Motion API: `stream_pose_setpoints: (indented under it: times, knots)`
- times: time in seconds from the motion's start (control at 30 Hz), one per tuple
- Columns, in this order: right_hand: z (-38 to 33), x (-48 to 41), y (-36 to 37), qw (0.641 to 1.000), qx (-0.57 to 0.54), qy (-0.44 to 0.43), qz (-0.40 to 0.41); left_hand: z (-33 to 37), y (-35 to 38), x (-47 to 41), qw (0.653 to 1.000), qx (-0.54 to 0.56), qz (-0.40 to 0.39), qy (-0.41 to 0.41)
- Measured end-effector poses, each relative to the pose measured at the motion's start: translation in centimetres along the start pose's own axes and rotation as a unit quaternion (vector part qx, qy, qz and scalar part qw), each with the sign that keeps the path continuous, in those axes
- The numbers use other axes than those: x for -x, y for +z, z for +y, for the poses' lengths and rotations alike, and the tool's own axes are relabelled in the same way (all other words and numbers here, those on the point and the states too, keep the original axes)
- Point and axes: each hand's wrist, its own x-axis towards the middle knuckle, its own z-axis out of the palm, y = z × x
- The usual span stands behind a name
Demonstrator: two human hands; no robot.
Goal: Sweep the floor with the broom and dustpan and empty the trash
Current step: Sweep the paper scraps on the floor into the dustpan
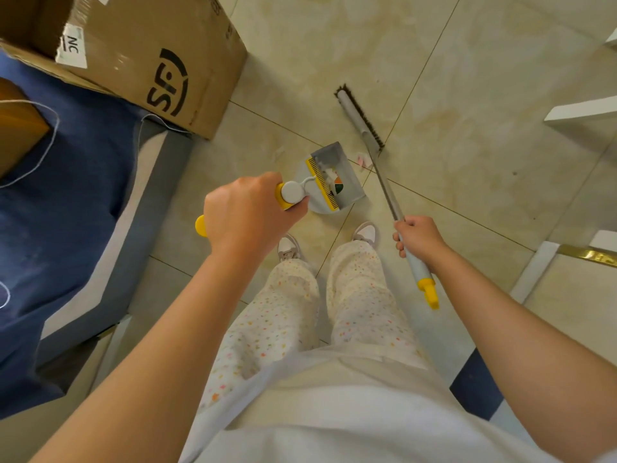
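Broom (360, 118) bristles rest on the tiled floor (467, 78) ahead of the right hand (419, 237), which grips its handle near the yellow end, while the left hand (247, 215) clasps the upright handle of the dustpan (329, 177), holding scraps, just beside it.

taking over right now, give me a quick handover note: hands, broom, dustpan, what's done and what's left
Left hand grips the dustpan handle; right hand grips the broom shaft near its top end.
The dustpan is just ahead of the shoes, with some scraps in it. The broom head is out on the floor beyond it.
Done: part of the litter is collected.
Left: a pink scrap lies beside the broom shaft, right of the dustpan. Sweep it in, then empty the dustpan. No bin is in view.
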Motion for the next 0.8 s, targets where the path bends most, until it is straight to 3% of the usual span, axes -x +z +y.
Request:
stream_pose_setpoints:
  times: [0.2,0.5,0.8]
  knots:
    - [-0.1,1.1,0.0,0.980,-0.170,0.075,-0.070,0.0,-0.1,-0.1,1.000,-0.001,0.001,0.002]
    - [3.2,3.3,-2.8,0.983,-0.155,0.046,-0.082,-0.1,-0.4,0.1,1.000,0.005,-0.008,-0.005]
    - [1.6,2.2,-3.0,0.998,-0.038,0.023,-0.046,-1.1,-0.1,1.0,1.000,0.011,-0.009,-0.022]
